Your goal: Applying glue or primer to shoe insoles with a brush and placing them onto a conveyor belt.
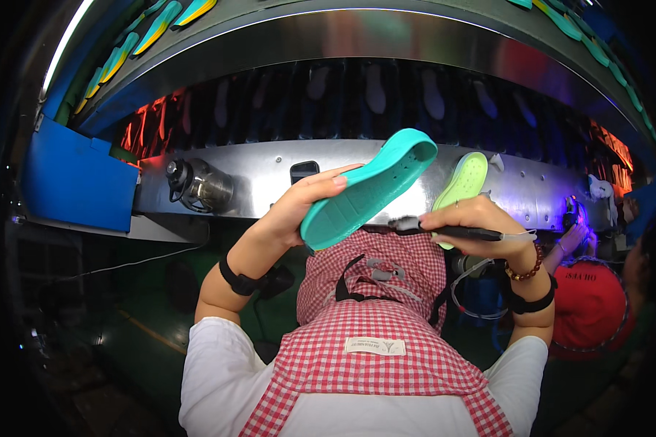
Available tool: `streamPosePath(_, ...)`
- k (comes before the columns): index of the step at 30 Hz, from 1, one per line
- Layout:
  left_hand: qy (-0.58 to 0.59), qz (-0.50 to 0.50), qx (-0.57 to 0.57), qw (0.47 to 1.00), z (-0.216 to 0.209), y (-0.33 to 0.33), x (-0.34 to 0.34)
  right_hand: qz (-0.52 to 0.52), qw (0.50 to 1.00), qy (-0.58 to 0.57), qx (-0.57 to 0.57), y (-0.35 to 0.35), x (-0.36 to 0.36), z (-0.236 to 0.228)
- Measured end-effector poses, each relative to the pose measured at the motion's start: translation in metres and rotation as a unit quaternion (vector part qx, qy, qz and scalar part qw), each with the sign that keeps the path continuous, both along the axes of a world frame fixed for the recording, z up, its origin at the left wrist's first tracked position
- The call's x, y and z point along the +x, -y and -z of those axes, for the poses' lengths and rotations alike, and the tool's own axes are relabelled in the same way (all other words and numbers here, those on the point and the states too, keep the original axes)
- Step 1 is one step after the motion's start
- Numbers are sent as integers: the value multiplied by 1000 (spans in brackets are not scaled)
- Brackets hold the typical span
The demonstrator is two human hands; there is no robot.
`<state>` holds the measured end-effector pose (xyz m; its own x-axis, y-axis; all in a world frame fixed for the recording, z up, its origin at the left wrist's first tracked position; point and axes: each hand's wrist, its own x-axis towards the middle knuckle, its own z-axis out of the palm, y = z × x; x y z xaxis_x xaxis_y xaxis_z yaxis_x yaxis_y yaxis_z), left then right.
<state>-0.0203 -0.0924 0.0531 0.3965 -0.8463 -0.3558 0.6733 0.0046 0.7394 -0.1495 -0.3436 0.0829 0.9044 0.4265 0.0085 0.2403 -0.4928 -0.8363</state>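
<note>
On the left part of the silver metal bench (259,169) was a smoky transparent bottle with a black lid (200,186), and to the right of it lay a small black rectangular object (304,172), near the left hand (307,198). The fingers of this hand were clamped on the upper-left side of a teal, elongated shoe sole with a raised rim (372,193). This sole was held over the near edge of the bench, and its long axis went from lower left to upper right, with its hollow face turned to the lower right.

Just beside its lower-right rim, but apart from it, was the grey bristle head of a black-handled brush (474,233). The handle lay nearly level across the view, so it made an oblique angle with the sole. A lime-green, perforated shoe sole (464,180) crossed the near edge of the bench, partly behind the right hand (479,218); I could not tell whether the hand also touched it. The right fingers were closed together around the brush handle, with the bristles pointing left, to the teal sole.
</note>
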Motion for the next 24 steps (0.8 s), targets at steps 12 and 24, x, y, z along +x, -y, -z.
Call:
streamPosePath(12,-211,-92,-179,957,26,21,-11,184,937,-98,279,-51,5,20)
streamPosePath(24,-228,-100,-170,953,42,21,-14,245,947,25,207,-45,1,28)
